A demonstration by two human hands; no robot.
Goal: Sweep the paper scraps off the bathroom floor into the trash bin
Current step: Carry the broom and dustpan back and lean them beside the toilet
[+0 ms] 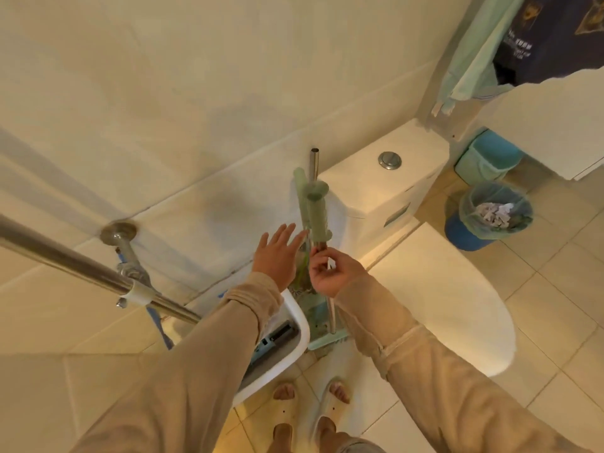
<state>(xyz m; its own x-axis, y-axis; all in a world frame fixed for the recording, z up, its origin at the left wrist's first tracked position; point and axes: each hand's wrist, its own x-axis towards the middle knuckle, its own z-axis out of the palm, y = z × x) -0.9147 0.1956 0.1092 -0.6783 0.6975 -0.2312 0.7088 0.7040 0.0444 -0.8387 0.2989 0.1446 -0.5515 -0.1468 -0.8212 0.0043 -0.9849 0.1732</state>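
The right hand [330, 273] pinches the metal pole just below the pale green ribbed broom handle [317, 217]. The left hand [277, 253] hovers beside it, fingers spread, holding nothing. Crumpled white paper scraps [493, 214] lie in the blue bag-lined trash bin [464, 235], well to the right of the hands.

A white toilet [408, 256] stands beside a steel rail [81, 266].

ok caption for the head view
Right hand gripping the broom handle beside the toilet; left hand open; scraps in bin.
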